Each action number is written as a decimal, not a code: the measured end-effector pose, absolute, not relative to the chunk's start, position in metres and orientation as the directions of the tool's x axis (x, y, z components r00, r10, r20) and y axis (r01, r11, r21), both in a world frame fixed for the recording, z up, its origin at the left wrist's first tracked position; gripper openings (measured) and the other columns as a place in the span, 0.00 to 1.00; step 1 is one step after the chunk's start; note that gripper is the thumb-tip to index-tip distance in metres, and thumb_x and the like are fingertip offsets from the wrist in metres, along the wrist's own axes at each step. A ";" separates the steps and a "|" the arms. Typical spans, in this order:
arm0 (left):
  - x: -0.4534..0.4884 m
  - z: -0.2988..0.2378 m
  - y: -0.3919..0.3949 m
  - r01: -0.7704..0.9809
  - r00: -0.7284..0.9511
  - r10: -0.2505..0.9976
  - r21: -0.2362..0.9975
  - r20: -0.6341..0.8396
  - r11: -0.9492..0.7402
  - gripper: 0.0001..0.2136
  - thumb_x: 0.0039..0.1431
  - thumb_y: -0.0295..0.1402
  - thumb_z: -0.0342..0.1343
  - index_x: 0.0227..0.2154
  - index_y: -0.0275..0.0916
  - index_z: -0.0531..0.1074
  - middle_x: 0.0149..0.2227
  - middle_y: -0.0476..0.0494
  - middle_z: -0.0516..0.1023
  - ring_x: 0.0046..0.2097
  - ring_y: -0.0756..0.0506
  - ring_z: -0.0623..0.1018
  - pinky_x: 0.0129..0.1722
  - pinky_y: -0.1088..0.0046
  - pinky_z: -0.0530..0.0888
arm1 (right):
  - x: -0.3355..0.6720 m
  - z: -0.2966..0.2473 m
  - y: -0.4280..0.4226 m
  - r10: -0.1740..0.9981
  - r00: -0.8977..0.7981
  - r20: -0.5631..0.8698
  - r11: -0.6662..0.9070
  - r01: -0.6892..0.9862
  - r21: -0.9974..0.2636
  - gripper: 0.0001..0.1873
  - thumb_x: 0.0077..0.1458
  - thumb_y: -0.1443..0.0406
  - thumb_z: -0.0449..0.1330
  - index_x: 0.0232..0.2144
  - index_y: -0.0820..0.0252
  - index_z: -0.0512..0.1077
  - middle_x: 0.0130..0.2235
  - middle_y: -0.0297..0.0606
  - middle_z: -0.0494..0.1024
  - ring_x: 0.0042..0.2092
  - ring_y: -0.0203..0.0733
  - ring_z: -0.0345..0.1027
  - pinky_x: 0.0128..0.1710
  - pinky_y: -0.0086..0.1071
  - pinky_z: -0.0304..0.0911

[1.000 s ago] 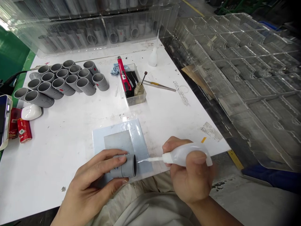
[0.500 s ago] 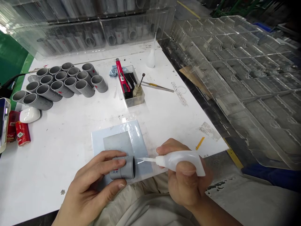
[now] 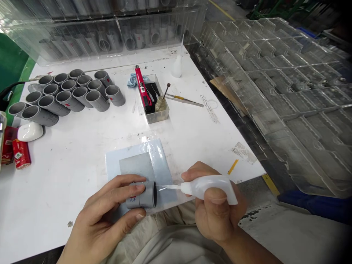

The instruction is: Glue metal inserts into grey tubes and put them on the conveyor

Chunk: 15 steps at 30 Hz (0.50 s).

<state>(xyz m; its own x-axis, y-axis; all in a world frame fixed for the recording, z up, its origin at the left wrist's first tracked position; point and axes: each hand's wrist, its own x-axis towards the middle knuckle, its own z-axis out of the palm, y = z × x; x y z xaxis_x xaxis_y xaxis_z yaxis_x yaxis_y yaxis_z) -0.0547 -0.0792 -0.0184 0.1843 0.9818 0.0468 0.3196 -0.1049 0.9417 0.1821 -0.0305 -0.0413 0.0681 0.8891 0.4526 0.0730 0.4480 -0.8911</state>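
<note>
My left hand (image 3: 103, 209) grips a short grey PVC pipe coupling (image 3: 142, 196) lying on its side, with printed marks on its wall. My right hand (image 3: 216, 207) is wrapped around a translucent white plastic squeeze bottle (image 3: 209, 187). The bottle's long thin nozzle (image 3: 169, 187) points left and its tip reaches the dark open mouth of the coupling. Under both sits a pale blue plastic-covered board (image 3: 134, 161) with a grey square patch (image 3: 134, 165) on it. My hands hide the board's lower part.
Several grey PVC couplings (image 3: 66, 97) stand grouped at the table's back left. A clear box (image 3: 156, 115) holds a red utility knife and a small bottle. A white squeeze bottle (image 3: 177, 68) stands behind it. Clear plastic racks (image 3: 275, 91) rise beyond the white table's right edge.
The squeeze bottle has moved left, bringing its nozzle tip to the coupling's mouth. The coupling has shifted slightly left, and the whole view has drifted a little.
</note>
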 end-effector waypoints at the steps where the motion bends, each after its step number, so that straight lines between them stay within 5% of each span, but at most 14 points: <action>1: -0.055 -0.018 -0.079 0.326 0.181 0.983 0.940 0.043 -0.101 0.21 0.68 0.27 0.65 0.58 0.59 0.78 0.59 0.49 0.80 0.60 0.44 0.80 0.53 0.76 0.82 | 0.182 -0.041 -0.030 0.888 0.071 0.455 0.453 0.044 -0.890 0.15 0.72 0.55 0.55 0.45 0.52 0.81 0.33 0.38 0.81 0.28 0.45 0.71 0.23 0.40 0.63; 15: -0.055 -0.020 -0.079 0.331 0.179 0.983 0.939 0.036 -0.095 0.21 0.68 0.28 0.65 0.58 0.61 0.77 0.60 0.51 0.80 0.61 0.43 0.80 0.55 0.74 0.83 | 0.182 -0.036 -0.029 0.906 0.047 0.420 0.422 -0.036 -0.906 0.15 0.69 0.54 0.59 0.40 0.53 0.82 0.28 0.37 0.78 0.24 0.43 0.69 0.18 0.35 0.58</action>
<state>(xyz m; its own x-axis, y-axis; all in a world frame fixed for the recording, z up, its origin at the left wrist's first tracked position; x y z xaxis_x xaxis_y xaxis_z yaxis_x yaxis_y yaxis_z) -0.0553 -0.0794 -0.0200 0.1794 0.9831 0.0360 0.3305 -0.0947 0.9390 0.1824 -0.0288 -0.0357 0.0469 0.9064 0.4199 -0.0358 0.4216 -0.9061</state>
